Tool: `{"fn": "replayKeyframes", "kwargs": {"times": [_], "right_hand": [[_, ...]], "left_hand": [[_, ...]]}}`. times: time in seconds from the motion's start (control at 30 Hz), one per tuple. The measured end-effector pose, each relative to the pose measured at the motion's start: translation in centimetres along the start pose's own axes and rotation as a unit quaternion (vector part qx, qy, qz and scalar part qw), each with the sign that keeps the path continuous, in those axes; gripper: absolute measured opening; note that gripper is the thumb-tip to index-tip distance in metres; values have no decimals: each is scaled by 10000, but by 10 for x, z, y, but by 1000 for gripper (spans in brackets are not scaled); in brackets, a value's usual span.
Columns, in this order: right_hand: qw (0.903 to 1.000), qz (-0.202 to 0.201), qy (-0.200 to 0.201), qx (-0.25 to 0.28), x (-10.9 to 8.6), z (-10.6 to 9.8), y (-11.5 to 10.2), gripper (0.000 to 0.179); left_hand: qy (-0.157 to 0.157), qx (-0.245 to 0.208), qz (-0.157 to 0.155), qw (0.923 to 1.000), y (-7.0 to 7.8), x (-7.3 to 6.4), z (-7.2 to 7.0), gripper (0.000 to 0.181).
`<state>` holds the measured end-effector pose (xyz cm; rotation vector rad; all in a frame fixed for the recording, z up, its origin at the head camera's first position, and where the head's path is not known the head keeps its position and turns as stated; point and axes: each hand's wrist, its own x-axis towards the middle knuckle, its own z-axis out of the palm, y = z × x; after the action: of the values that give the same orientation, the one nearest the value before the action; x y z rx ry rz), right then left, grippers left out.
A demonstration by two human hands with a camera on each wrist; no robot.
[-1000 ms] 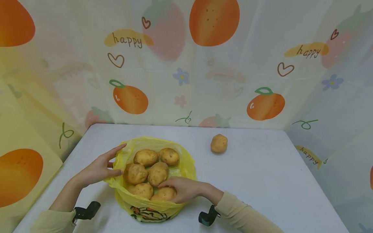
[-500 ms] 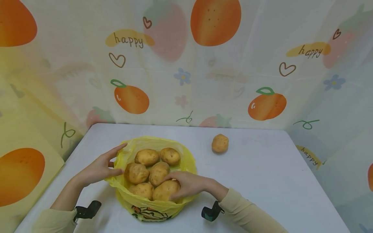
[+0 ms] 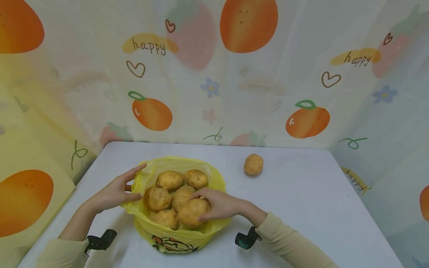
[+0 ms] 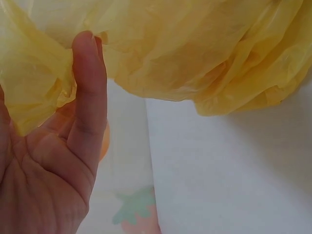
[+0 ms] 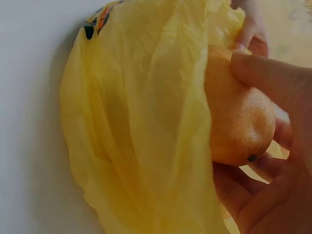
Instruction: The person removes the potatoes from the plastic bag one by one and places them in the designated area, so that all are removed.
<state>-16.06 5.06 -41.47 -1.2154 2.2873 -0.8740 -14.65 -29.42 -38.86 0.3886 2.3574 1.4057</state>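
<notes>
A yellow plastic bag (image 3: 174, 238) stands with its mouth wide on the table, several potatoes (image 3: 169, 180) lying inside. At the bag's left rim is my left hand (image 3: 112, 193), holding the thin plastic between thumb and fingers; the left wrist view shows the film bunched behind the upright thumb (image 4: 90, 92). My right hand (image 3: 221, 204) grips one potato (image 3: 191, 214) at the front right of the bag's mouth, lifted above the others. In the right wrist view the thumb lies over this potato (image 5: 239, 112), fingers curl beneath it, and the bag's wall hides part of it.
One loose potato (image 3: 253, 165) lies on the white table (image 3: 301, 201) behind and right of the bag. A fruit-patterned cloth (image 3: 248, 74) hangs along the table's back and sides. Black wrist cameras (image 3: 247, 238) sit on both forearms.
My right hand has raised the gripped potato from low at the front of the bag, up and slightly right. My left hand stays at the rim; the loose potato has not moved.
</notes>
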Motion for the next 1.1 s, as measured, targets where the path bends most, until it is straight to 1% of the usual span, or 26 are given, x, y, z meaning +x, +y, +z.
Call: {"fn": "replayKeyframes", "kwargs": {"times": [0.2,0.4,0.67,0.8,1.0,1.1], "right_hand": [[9994,54,279,194,-3,-8,0,54],[9984,8,478,307,-6,-16,-1,54],[9977,106,583,343,-9,-25,2,57],[9966,182,743,311,-13,-30,6,55],[9945,143,992,315,-20,-39,12,55],[9936,264,1038,369,-24,-44,15,55]], "left_hand": [[-15,41,-30,10000,0,0,-1,89],[-13,99,28,9999,0,0,-1,88],[-23,89,74,9999,0,0,-1,89],[-12,90,81,9999,0,0,-1,88],[21,154,42,9999,0,-1,-2,88],[10,136,28,9999,0,-2,-2,88]]}}
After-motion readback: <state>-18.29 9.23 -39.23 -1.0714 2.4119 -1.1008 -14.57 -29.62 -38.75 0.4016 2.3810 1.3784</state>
